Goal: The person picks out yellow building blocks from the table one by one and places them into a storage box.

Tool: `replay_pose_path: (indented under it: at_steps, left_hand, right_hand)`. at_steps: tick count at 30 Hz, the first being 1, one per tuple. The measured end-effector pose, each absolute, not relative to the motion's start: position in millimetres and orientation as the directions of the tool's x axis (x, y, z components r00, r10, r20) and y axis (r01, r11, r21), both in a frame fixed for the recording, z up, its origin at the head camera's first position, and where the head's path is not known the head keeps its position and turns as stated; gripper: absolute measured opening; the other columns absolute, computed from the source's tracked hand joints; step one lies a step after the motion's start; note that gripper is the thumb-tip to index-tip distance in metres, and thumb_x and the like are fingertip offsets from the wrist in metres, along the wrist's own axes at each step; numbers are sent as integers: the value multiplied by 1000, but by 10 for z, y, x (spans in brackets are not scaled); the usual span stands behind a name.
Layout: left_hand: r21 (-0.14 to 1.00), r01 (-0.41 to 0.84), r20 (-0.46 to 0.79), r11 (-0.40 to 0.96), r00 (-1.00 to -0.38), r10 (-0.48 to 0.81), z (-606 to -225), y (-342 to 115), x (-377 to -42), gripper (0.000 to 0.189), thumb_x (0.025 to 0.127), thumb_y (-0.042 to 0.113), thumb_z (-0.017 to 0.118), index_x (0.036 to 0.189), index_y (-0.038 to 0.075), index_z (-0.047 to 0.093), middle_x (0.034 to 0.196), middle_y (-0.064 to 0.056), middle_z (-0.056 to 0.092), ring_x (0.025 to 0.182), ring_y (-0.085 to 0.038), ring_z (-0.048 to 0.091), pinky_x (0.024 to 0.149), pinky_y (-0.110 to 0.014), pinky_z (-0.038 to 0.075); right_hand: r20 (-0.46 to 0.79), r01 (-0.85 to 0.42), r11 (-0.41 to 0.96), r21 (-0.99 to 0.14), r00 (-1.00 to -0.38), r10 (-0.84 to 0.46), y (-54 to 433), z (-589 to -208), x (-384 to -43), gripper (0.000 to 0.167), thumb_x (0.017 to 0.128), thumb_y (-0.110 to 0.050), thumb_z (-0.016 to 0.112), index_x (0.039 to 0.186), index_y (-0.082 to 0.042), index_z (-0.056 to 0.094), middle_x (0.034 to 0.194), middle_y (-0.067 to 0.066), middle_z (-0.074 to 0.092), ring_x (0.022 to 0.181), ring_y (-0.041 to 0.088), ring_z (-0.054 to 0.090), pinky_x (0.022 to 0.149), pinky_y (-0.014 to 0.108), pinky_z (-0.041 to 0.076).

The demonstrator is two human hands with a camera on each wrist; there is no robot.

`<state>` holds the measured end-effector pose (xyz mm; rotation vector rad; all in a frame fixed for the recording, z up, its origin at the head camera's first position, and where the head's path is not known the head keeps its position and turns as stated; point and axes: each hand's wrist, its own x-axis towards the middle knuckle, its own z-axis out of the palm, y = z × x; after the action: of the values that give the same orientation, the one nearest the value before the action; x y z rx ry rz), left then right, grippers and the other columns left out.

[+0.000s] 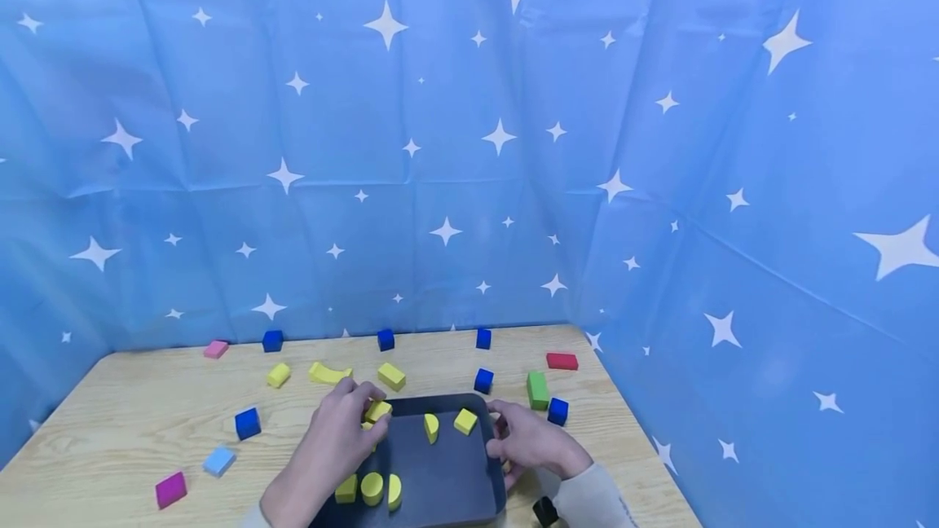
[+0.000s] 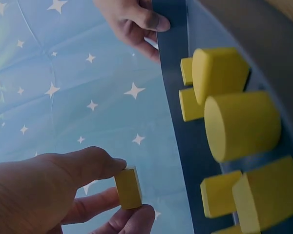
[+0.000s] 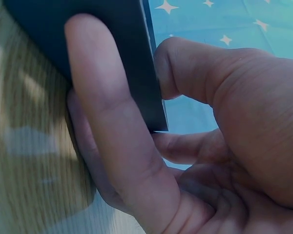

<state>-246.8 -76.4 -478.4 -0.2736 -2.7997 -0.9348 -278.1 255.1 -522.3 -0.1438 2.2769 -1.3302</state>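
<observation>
My left hand point(image 1: 341, 430) pinches a small yellow block point(image 1: 378, 411) between thumb and fingertips, over the far left corner of a dark tray point(image 1: 440, 463). In the left wrist view the pinched block point(image 2: 129, 188) is apart from the tray. The tray holds several yellow blocks, including a cylinder point(image 1: 372, 489), a half-round point(image 1: 394, 493) and a cube point(image 1: 465, 421); my left hand partly hides others. At the tray's right side my right hand point(image 1: 535, 437) grips the wall. In the right wrist view, fingers point(image 3: 107, 92) lie along its outer face, thumb at the rim.
Behind the tray lie a yellow arch point(image 1: 330, 373), a yellow block point(image 1: 392, 376) and several blue cubes point(image 1: 483, 381). Green point(image 1: 538, 390) and red point(image 1: 562, 361) blocks are at the right. A magenta block point(image 1: 171, 490) is at left. A starry blue curtain point(image 1: 440, 186) hangs behind.
</observation>
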Motion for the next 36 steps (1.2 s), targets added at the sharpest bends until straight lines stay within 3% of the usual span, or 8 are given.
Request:
replay_pose_path:
  at_steps: [11, 27, 36]
  left_hand:
    - [560, 225, 185, 798, -972, 144, -4822, -548, -2474, 28, 96, 18, 98, 116, 4, 84, 101, -9, 67, 75, -12, 57, 59, -25, 52]
    - [457, 225, 214, 860, -967, 139, -4947, -341, -2468, 33, 94, 24, 101, 99, 2, 76, 86, -8, 59, 63, -13, 54, 53, -29, 49]
    - [385, 220, 249, 896, -960, 129, -5001, -249, -2494, 43, 91, 27, 103, 111, -4, 81, 92, -14, 68, 66, -15, 62, 56, -33, 60]
  right_hand:
    - [-359, 146, 525, -839, -873, -330, 2551, -5222, -2783, 65, 107, -2, 76, 168, -9, 56, 119, 17, 66, 92, 27, 76, 66, 41, 73]
    - [-358, 147, 527, -837, -875, -325, 2539, -5202, -2772, 65, 108, -2, 75, 169, -9, 55, 118, 17, 66, 90, 27, 75, 66, 41, 72]
    - [-369, 159, 524, -837, -870, -326, 2548, -5189, -2766, 66, 107, -2, 76, 169, -9, 55, 118, 17, 66, 91, 27, 76, 65, 41, 72]
